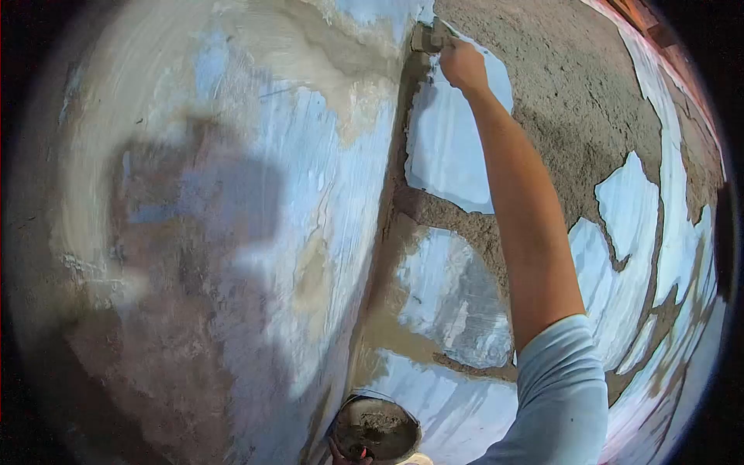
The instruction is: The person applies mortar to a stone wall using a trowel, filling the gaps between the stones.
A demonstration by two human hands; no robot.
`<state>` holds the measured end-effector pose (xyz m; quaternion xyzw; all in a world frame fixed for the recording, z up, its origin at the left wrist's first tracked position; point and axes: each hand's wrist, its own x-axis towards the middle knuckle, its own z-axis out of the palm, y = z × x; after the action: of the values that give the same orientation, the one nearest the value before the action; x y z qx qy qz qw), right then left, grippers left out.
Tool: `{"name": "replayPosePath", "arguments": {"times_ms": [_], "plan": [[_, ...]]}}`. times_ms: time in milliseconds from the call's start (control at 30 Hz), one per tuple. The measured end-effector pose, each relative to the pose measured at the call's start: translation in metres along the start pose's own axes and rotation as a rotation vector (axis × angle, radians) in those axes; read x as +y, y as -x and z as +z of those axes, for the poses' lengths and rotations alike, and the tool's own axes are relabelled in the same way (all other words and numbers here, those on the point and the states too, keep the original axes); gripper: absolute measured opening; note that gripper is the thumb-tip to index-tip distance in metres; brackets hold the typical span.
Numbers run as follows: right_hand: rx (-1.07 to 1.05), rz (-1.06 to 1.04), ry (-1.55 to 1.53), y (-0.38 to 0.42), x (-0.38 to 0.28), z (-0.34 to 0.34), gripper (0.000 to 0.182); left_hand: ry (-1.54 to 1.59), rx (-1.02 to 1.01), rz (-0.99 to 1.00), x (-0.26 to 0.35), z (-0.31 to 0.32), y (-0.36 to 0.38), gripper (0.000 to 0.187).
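Observation:
High up near the inner corner of the wall, my right hand is wrapped round a small flat tool, whose blade lies at the wall. Under it is a smooth pale blue patch bordered by rough grey plaster. At the bottom, my left hand is at the rim of a round container with grey wet material in it. A small reddish thing shows beside these fingers. Most of my left hand is hidden or cut off by the frame's edge.
On the left stands a wall with streaked blue and beige paint, and a dark shadow falls across it. The corner line runs down between both walls. More peeling pale patches lie on the right wall.

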<state>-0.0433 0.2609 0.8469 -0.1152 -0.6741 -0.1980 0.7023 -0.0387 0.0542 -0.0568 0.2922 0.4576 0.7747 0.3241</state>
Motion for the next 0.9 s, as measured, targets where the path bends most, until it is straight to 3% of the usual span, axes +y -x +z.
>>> {"name": "replayPosePath", "arguments": {"times_ms": [100,133,200,433,600,633,900], "plan": [[-0.13,-0.003,0.097,-0.004,-0.023,-0.007,0.038,-0.005,-0.002,-0.005,0.002,0.0,0.0,0.122],[-0.083,0.024,0.05,-0.01,-0.024,0.002,0.038,-0.008,-0.006,-0.008,0.003,0.001,-0.003,0.122],[-0.223,0.029,0.093,-0.022,-0.02,0.007,0.035,-0.005,-0.005,-0.006,0.004,0.001,-0.004,0.122],[-0.093,0.255,0.018,-0.011,-0.024,0.003,0.036,-0.008,-0.008,-0.011,0.003,-0.004,0.0,0.122],[-0.056,-0.005,0.021,0.022,-0.02,0.002,0.034,-0.003,-0.011,-0.013,0.001,-0.003,0.002,0.122],[-0.059,0.069,0.01,0.026,-0.022,0.007,0.032,-0.004,-0.011,-0.013,0.001,-0.003,0.004,0.123],[-0.093,0.031,-0.058,0.047,-0.034,0.018,0.034,-0.007,0.005,-0.009,0.001,-0.002,0.006,0.123]]}}
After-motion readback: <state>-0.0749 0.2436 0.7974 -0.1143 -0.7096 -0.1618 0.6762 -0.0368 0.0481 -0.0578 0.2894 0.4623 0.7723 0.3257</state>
